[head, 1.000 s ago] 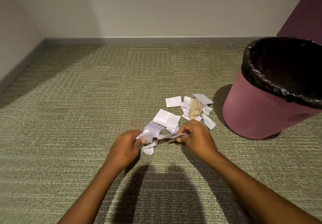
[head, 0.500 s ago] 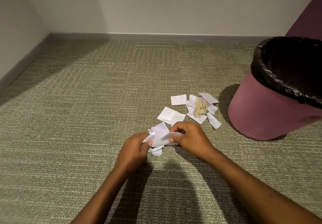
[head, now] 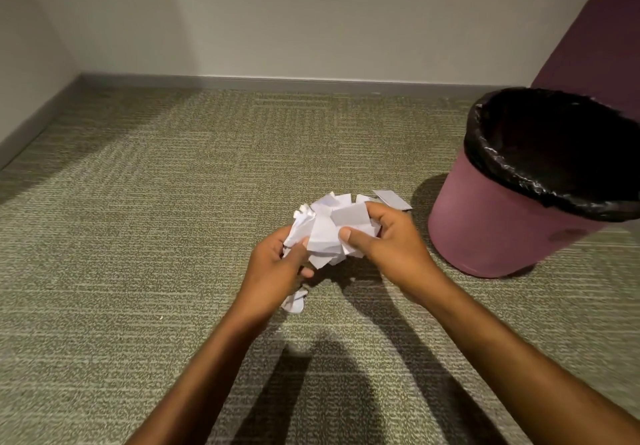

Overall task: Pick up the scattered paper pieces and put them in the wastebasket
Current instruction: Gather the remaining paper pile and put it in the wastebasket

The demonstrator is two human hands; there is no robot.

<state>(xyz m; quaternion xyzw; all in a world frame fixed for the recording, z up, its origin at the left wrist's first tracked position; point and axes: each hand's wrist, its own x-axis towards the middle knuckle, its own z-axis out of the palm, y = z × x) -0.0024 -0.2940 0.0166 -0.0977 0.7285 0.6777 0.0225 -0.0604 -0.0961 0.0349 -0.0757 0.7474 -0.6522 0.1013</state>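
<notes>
Where the two forearms reach out over the olive carpet (head: 138,236), their shadows fall dark across the weave between them. A small white scrap (head: 294,302) lies on the carpet just beneath the left wrist, apart from the rest. Above it the left hand (head: 277,268) has its fingers curled round the left side of a crumpled bundle of paper pieces (head: 320,233), with the thumb laid against the paper. The right hand (head: 391,240) grips the other side, thumb pressed on the front and fingers wrapped over the top. The bundle sits between both hands, above its own shadow on the carpet, with corners of sheets poking out below and behind. Just beyond the right hand's knuckles a few flat pieces (head: 393,199) rest on the carpet, partly hidden by the hand. To their right stands the pink wastebasket (head: 485,236), upright, near the right hand but not touching it, its black liner (head: 512,174) folded over the rim. Farther back a grey baseboard (head: 277,81) runs along the foot of a pale wall (head: 277,11), and a purple panel (head: 595,28) rises behind the basket.
</notes>
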